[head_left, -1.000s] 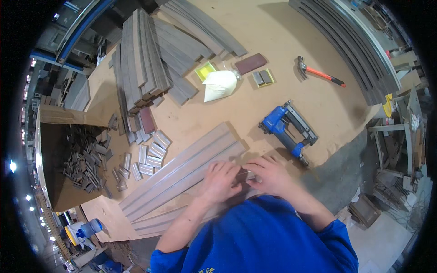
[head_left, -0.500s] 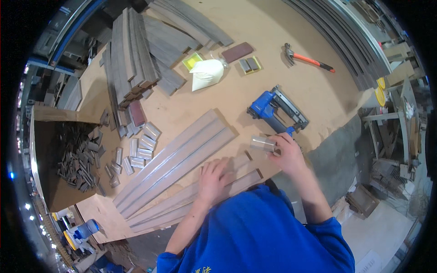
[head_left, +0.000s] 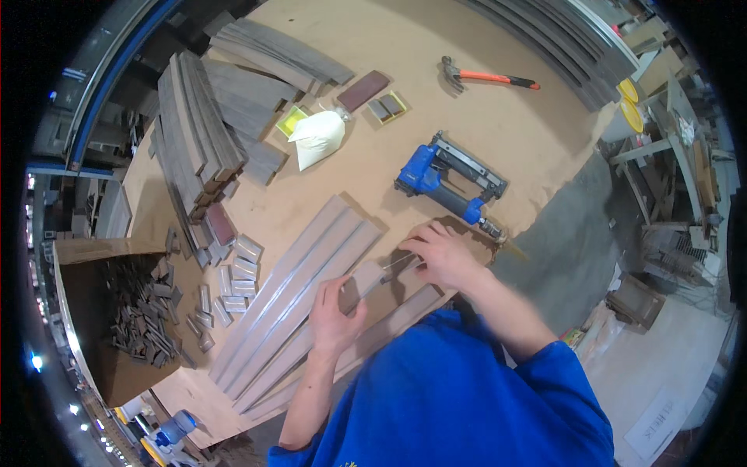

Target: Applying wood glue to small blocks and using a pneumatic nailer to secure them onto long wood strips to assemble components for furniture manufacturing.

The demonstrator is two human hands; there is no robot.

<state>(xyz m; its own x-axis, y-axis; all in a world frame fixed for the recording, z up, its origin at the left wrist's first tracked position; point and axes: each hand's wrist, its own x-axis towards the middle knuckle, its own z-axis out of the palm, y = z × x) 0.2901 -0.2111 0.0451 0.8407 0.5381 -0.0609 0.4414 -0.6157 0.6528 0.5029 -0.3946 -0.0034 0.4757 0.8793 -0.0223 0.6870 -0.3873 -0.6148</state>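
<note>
My left hand (head_left: 334, 319) grips a long grey-brown wooden strip (head_left: 362, 282) near its right end, thumb on one side and fingers on the other. At that end, my right hand (head_left: 443, 253) pinches a short grooved wooden piece (head_left: 397, 267), partly hidden by my fingers. Whether the piece touches the strip's end I cannot tell. Nearest my body lies another long strip (head_left: 395, 323). Beyond my left hand, more long strips (head_left: 292, 284) with shiny lines lie side by side. A blue staple gun (head_left: 447, 177) rests just past my right hand.
Several short wooden pieces (head_left: 243, 268) lie left of the strips, beside a cardboard box (head_left: 101, 247) of dark offcuts. Stacked boards (head_left: 204, 124) stand farther back. A white bag (head_left: 319, 140), a reddish-brown block (head_left: 362, 91) and an orange-handled hammer (head_left: 498, 78) lie across the table.
My right hand has brought the short piece leftward and down to the strip's end. My left hand has shifted left and now grips the strip. The whole view has shifted with my head.
</note>
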